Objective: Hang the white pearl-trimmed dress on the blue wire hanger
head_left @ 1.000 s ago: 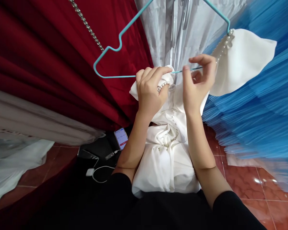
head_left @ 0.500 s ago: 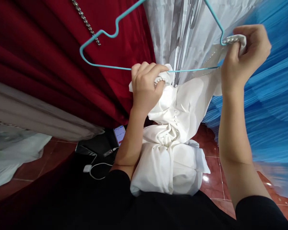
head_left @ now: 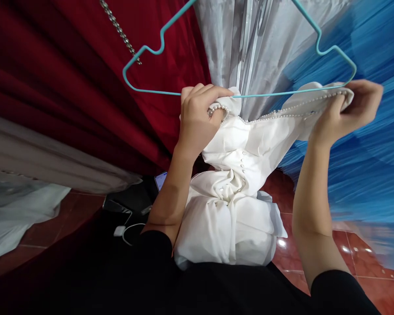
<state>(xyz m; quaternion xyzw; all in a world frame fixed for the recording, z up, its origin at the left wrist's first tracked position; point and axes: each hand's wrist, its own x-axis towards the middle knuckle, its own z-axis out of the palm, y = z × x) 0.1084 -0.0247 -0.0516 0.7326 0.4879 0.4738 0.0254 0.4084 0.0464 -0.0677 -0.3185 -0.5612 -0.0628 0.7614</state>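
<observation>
A white dress [head_left: 236, 135] with pearl trim and a row of small buttons lies bunched over my lap. My left hand [head_left: 200, 113] is closed on its pearl-edged left part, with fingers over the lower bar of the light-blue hanger [head_left: 265, 94]. Off to the right, my right hand [head_left: 351, 107] pinches the end of the other pearl-edged strap, which is stretched out sideways below the bar. The hanger's right corner is just above that hand. The hanger's hook is out of view.
Red fabric [head_left: 68, 87] hangs at the left, sheer white fabric [head_left: 216, 43] behind the hanger and blue tulle [head_left: 374, 166] at the right. A silver beaded chain [head_left: 118, 28] hangs upper left. A phone [head_left: 160, 179] and white cable [head_left: 126, 232] are by my left arm.
My right hand has moved right and down, pulling the strap out straighter. The hanger's right corner has come off the strap into full view. My left hand keeps its hold.
</observation>
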